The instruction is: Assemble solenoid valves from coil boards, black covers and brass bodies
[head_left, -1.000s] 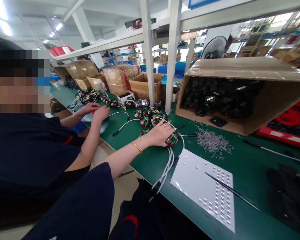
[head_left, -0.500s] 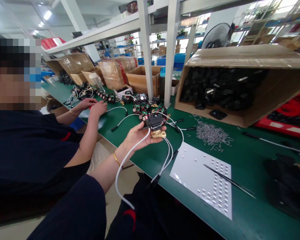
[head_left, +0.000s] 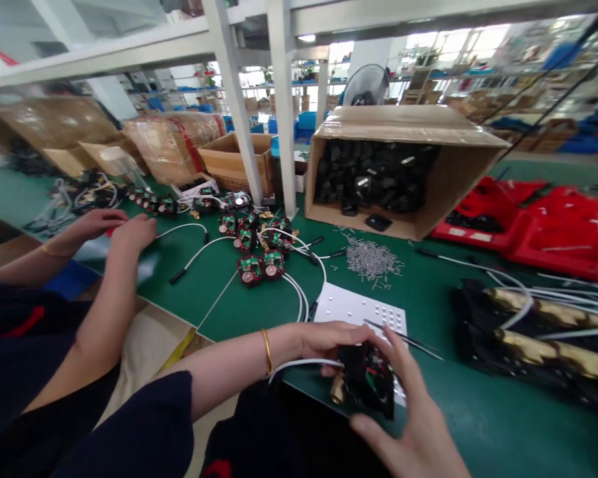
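Note:
My left hand [head_left: 329,338] is closed on a black housing [head_left: 361,382], with its fingers over the top edge. The housing has red and green parts inside, a brass fitting [head_left: 337,390] at its left and a white cable running left. My right hand [head_left: 421,405] curves around the housing's right side. Its fingertips are at the upper edge, while the thumb stands apart below. Behind them lies a white sheet [head_left: 336,302] with small round clear dots, and tweezers [head_left: 413,342] on it. Several red-rimmed circuit-board units [head_left: 273,263] rest farther back.
A pile of small pale pins [head_left: 373,260] lies in front of a cardboard box [head_left: 463,133] of black housings. Black units with brass fittings [head_left: 548,352] sit at the right, near red bins [head_left: 568,232]. At the left are a co-worker's hands [head_left: 129,232]. A metal post [head_left: 285,133] stands behind.
My left hand has brought the black housing down and right, nearer my body. My right hand has come into view around it. The view has turned rightward.

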The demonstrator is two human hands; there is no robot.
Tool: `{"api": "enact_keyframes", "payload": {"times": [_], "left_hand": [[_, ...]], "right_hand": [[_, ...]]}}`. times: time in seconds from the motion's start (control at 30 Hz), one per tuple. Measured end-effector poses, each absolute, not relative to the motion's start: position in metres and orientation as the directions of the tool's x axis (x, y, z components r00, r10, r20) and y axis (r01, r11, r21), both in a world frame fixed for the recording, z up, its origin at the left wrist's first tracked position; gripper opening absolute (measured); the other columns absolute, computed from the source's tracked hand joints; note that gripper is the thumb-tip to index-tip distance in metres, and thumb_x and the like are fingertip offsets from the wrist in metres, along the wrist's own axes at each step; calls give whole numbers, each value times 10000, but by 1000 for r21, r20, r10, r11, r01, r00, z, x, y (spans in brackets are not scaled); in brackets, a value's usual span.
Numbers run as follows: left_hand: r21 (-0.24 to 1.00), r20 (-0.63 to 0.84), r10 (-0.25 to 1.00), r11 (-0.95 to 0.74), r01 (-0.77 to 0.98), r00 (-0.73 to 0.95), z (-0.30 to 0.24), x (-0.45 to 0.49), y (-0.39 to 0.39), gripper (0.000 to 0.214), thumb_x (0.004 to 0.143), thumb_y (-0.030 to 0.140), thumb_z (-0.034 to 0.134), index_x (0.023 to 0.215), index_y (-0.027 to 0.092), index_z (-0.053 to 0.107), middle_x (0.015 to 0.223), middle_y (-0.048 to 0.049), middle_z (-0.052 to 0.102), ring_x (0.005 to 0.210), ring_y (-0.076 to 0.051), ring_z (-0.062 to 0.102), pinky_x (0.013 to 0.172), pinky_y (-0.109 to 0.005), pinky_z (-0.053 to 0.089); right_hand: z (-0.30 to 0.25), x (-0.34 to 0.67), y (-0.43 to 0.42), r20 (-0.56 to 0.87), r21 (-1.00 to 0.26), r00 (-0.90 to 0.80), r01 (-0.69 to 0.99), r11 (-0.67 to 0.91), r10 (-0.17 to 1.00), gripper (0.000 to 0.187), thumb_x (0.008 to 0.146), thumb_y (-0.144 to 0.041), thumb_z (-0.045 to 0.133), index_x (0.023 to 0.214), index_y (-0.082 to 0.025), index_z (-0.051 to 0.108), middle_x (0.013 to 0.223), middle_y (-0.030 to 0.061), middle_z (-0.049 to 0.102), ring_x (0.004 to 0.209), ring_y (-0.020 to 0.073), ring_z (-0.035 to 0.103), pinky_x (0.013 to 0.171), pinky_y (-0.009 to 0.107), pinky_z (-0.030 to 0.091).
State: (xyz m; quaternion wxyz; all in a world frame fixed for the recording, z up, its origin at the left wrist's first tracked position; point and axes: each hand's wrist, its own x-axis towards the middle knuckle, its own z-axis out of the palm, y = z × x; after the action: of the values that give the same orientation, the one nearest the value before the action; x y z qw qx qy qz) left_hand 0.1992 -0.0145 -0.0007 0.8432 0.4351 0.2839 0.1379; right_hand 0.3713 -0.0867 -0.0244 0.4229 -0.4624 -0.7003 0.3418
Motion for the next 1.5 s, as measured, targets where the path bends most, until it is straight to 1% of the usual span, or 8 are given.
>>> {"api": "enact_keyframes", "payload": {"times": [0.17, 0.37, 0.6, 0.87, 0.97, 1.07, 1.17, 1.5], "left_hand": [[897, -434, 743, 306, 318, 510, 10, 198, -28, 648, 870, 608, 214, 1308, 168, 398, 906, -98, 642, 501, -135, 577, 471, -288, 492], [547, 263, 942, -325, 771, 211, -9, 202, -89, 661, 797, 232, 529, 1388, 194, 236, 1395, -136, 377, 1301, -305, 311, 1080, -559, 179], [901, 121, 985, -55, 430, -127, -47, 221, -84, 777, 673, 277, 689, 1318, 192, 265, 1303, -153, 437, 1189, -305, 449, 1005, -499, 344], [983, -37, 935, -30, 182, 352, -1, 178, -58, 613, 627, 494, 700, 1111, 186, 486, 1070, -69, 549, 985, -250, 536, 864, -333, 417], [934, -23, 863, -162, 319, 504, 8, 172, -52, 482, 625, 442, 693, 1012, 193, 549, 1199, -75, 473, 1080, -266, 476, 918, -343, 377], [932, -91, 742, -171, 319, 664, 9, 173, -52, 448, 610, 395, 699, 991, 204, 560, 1231, -62, 494, 1083, -249, 492, 922, -325, 383], [913, -166, 644, -185, 363, 747, 5, 176, -54, 520, 560, 406, 744, 1009, 208, 570, 1260, -67, 520, 1113, -262, 498, 945, -334, 383], [881, -271, 539, -196, 431, 797, 1, 177, -43, 757, 582, 457, 749, 1255, 232, 485, 1407, -46, 406, 1242, -259, 425, 1031, -331, 333]], "right_hand": [[-31, 358, -74, 169, -872, -48, 458, 171, 985, 729, 617, -354, 685, 1281, -264, 398, 1077, 84, 593, 956, 306, 582, 831, 486, 492], [-21, 336, -69, 167, -829, 166, 557, 48, 972, 554, 685, -335, 638, 1174, -173, 435, 1114, 114, 530, 1037, 281, 516, 892, 456, 446], [-15, 374, -61, 112, -902, -143, 400, 161, 983, 325, 864, -287, 440, 1179, -217, 469, 1151, 85, 561, 960, 205, 593, 786, 334, 519], [-41, 421, -26, 110, -180, -197, 960, 215, 974, 193, 871, -121, 377, 909, -171, 560, 994, 101, 568, 660, 182, 580, 499, 270, 404], [-35, 424, -33, 177, -482, -39, 868, 121, 983, 138, 889, -192, 386, 914, -184, 522, 846, 64, 574, 617, 160, 540, 485, 248, 358], [-33, 420, -54, 30, -958, 155, 285, -16, 987, 171, 910, -337, 385, 923, -196, 481, 665, -13, 493, 463, 100, 399, 432, 223, 315], [-40, 406, -79, -168, -961, 134, -244, -132, 977, 262, 890, -436, 438, 852, -187, 511, 556, -66, 366, 437, 74, 317, 429, 207, 295], [-55, 382, -94, -197, -980, 329, -26, -200, 924, 267, 719, -395, 674, 796, -171, 551, 622, 21, 652, 573, 171, 627, 576, 288, 509]]}}
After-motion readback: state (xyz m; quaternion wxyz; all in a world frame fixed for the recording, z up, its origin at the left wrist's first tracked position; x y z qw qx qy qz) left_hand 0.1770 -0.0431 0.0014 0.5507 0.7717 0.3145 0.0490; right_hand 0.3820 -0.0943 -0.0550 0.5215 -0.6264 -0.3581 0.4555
